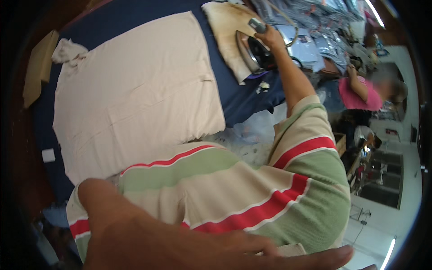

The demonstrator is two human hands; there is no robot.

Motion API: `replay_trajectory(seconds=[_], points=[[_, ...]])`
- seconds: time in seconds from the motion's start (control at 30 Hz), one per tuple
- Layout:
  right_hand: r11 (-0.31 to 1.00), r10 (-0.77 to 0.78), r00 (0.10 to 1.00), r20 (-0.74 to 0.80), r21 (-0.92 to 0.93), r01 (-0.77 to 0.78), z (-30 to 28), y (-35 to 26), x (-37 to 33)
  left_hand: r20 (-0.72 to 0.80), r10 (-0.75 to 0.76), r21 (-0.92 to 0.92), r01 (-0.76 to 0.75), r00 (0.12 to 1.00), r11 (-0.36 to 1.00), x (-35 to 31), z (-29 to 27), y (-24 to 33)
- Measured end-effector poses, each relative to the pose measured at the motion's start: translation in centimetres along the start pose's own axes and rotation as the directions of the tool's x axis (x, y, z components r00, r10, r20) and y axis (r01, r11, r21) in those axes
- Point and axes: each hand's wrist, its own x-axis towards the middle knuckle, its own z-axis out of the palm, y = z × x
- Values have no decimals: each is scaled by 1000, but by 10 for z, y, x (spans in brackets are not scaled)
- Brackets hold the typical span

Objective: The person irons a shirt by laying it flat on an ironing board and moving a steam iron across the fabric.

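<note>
My right hand (272,39) reaches out to the far right and grips the handle of a clothes iron (256,53). The iron has a dark body and a shiny soleplate, and it is over a scorched cream cloth (220,22). My left hand (198,245) is close in front of my chest, large in the foreground, with one finger stretched to the right; some of its fingers are cut off by the lower edge. Nothing shows in it. A pale pink piece of fabric (139,90) lies spread on the navy-covered table (234,101), with small creases.
Folded garments in clear bags (310,45) are piled beyond the iron. A hose (294,33) runs by my right hand. At the left are a crumpled cloth (69,50), a cardboard piece (39,67) and a white slip (48,155). A person in pink (362,94) is at the right.
</note>
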Motion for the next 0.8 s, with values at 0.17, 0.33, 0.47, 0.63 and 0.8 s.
replay_trajectory(seconds=[0.17, 0.33, 0.47, 0.63, 0.8], points=[[997, -76, 989, 125, 28, 73, 4, 28, 36, 4, -38, 132, 38, 999, 990, 9, -5, 0], [997, -6, 999, 41, -80, 10, 14, -9, 42, -70, -65, 356, 86, 995, 930, 4, -12, 19], [993, -87, 996, -33, -82, 84, 8, -14, 49, -651, 112, 696, 531, 751, 483, -52, -59, 17], [838, -519, 740, -428, -82, 540, 20, -74, -18, -765, 517, 338, 922, 385, -186, -236, -139, -18], [743, -668, 744, -16, 25, 669, 88, -147, -148, -720, 665, -213, 848, 199, -485, -307, -163, -11]])
